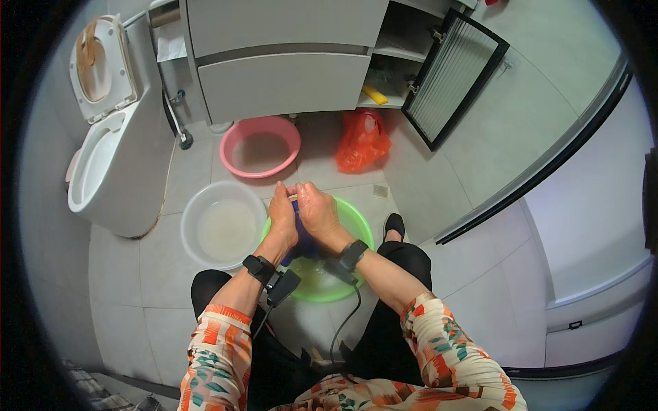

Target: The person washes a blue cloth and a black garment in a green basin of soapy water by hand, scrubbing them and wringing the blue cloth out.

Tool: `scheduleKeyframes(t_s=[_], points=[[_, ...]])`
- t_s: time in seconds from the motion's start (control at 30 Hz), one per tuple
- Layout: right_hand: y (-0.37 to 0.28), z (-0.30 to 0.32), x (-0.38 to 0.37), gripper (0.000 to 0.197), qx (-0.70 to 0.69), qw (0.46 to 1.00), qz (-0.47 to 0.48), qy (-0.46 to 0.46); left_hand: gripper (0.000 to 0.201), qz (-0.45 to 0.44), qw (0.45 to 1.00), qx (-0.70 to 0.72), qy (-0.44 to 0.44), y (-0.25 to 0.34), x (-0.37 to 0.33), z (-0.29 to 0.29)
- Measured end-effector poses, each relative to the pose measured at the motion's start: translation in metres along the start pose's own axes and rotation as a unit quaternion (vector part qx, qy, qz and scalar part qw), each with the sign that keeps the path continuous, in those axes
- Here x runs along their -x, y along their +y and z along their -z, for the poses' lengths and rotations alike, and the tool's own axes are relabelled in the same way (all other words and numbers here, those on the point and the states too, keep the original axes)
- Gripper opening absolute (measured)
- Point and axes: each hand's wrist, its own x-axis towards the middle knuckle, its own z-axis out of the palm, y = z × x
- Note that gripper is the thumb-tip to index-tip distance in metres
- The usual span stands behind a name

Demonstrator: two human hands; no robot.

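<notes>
While both forearms came in from the lower edge, the left hand (281, 214) and the right hand (317, 211) met side by side over the far part of a light green basin (363, 229). Between them was a dark blue cloth (301, 233), bunched up under the hands and hanging down into the basin. The right fingers were curled tightly into a fist around it; the left fingers lay close together and bent against it, though their tips were partly hidden. Dark bands with cables circled both wrists, and a patterned sleeve covered each upper forearm.

Just left of the green basin stood a translucent white basin (191, 229) holding cloudy liquid. Beyond it, before a grey drawer cabinet (281, 82), sat a pink basin (227, 154), with a knotted red plastic bag (363, 144) to its right. The cabinet's ribbed-glass door (456, 79) stood ajar, and a white toilet (113, 157) with its lid raised occupied the far left.
</notes>
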Motion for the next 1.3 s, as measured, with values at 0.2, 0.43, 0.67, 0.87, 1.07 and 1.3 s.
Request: scheduleKeyframes(t_s=[0.2, 0.43, 0.67, 0.87, 1.07, 1.3], points=[[-0.014, 0.002, -0.005, 0.022, -0.041, 0.998, -0.054, 0.003, 0.051, -0.047, 0.999, -0.013, 0.012, 0.012, 0.0, -0.007], [0.009, 0.012, -0.002, 0.025, -0.007, 0.999, 0.024, 0.035, 0.047, 0.032, 0.999, -0.016, 0.01, -0.015, -0.001, -0.01], [-0.037, 0.007, 0.016, 0.016, -0.038, 0.988, 0.148, 0.027, 0.045, -0.061, 0.993, -0.049, -0.09, -0.001, -0.016, 0.022], [0.014, 0.005, -0.015, 0.022, 0.082, 0.993, 0.074, 0.053, 0.047, 0.035, 0.999, 0.02, -0.017, 0.006, 0.014, -0.013], [-0.03, 0.004, 0.007, 0.019, -0.045, 0.993, 0.109, 0.026, 0.048, -0.075, 0.993, -0.058, -0.068, 0.007, -0.002, 0.009], [0.009, 0.008, -0.016, 0.015, 0.094, 0.992, 0.08, 0.032, 0.048, 0.039, 0.999, 0.015, -0.006, 0.011, 0.012, -0.015]])
